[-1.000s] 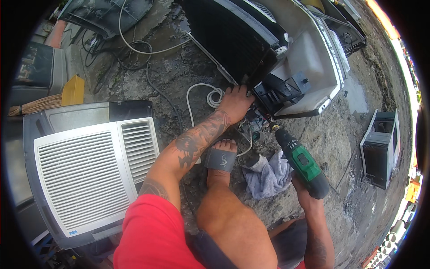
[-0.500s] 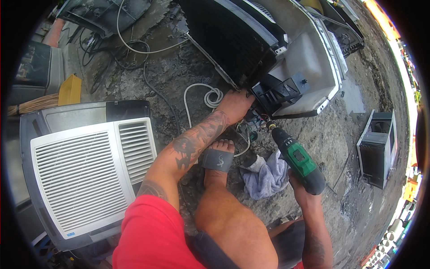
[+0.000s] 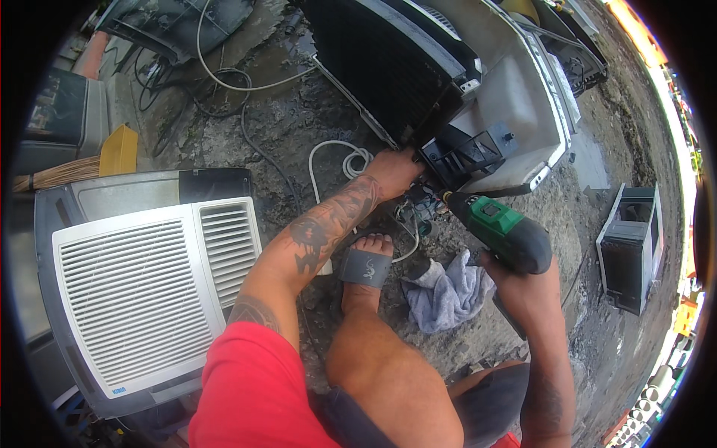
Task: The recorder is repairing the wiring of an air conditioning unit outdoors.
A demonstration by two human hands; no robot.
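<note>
A green and black cordless drill (image 3: 502, 230) is in my right hand (image 3: 523, 287), whose fingers wrap round its handle. Its front end points up and left, close to the black plastic bracket (image 3: 455, 160) at the edge of the opened air conditioner's white casing (image 3: 515, 112). My left hand (image 3: 394, 173) is at the lower corner of the black finned coil (image 3: 388, 67), beside that bracket. Its fingers are curled there, and what they grip is hidden. Loose wires (image 3: 422, 205) lie just below, between hand and drill.
A white louvred air conditioner front (image 3: 134, 291) stands at left. A grey cloth (image 3: 444, 295) lies by my sandalled foot (image 3: 366, 265). A coiled white cord (image 3: 355, 160) runs over the wet, rough ground. A small metal frame (image 3: 629, 246) is at right, a broom (image 3: 63, 173) at far left.
My right hand has moved up and to the right. The drill has tilted flatter, its tip shifting up and left to the bracket. My left hand has hardly moved.
</note>
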